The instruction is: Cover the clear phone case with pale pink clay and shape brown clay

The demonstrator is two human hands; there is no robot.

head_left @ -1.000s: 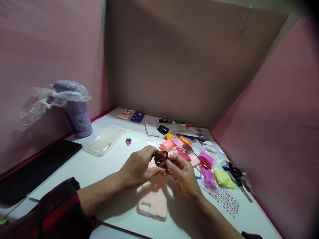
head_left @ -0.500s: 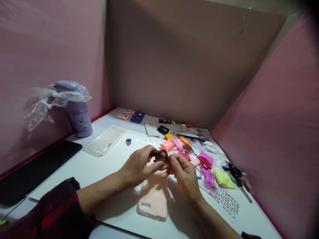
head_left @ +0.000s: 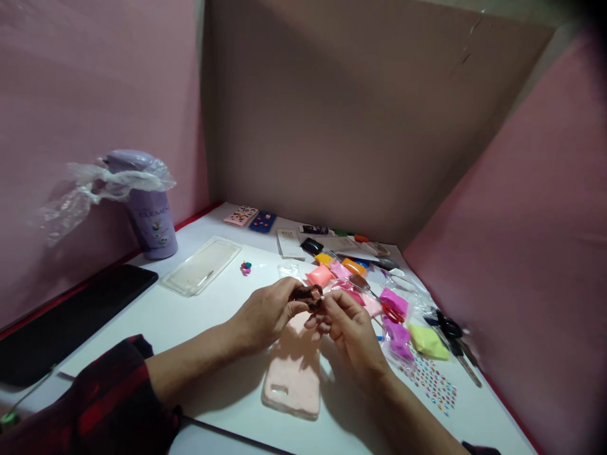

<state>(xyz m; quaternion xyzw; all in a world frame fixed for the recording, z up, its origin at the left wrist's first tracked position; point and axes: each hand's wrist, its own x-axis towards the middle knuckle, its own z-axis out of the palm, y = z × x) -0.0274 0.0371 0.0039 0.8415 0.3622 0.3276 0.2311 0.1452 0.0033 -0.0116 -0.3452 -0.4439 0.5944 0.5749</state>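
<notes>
My left hand (head_left: 270, 313) is closed around a dark brown, ruffled piece of clay (head_left: 307, 296), held up over the mat. Close against its right side, my right hand (head_left: 349, 323) has thumb and forefinger pinched together; a tiny whitish bit shows at their tips, too small to name. Beneath both hands lies a phone case (head_left: 294, 382) coated in pale pink, its camera cutout toward me. The hands hide its far end.
Colourful clay packets (head_left: 397, 338), red-handled scissors (head_left: 392, 313) and stick-on gems (head_left: 439, 385) lie on the right. A clear case (head_left: 202, 265) and a small multicoloured clay lump (head_left: 245, 268) are left of the hands. A purple tumbler (head_left: 154, 221) stands behind a black phone-like slab (head_left: 71, 325).
The brown piece has turned slightly in my left hand, showing a rounder opening. My right fingertips stay pinched beside it. The whole view has shifted a little.
</notes>
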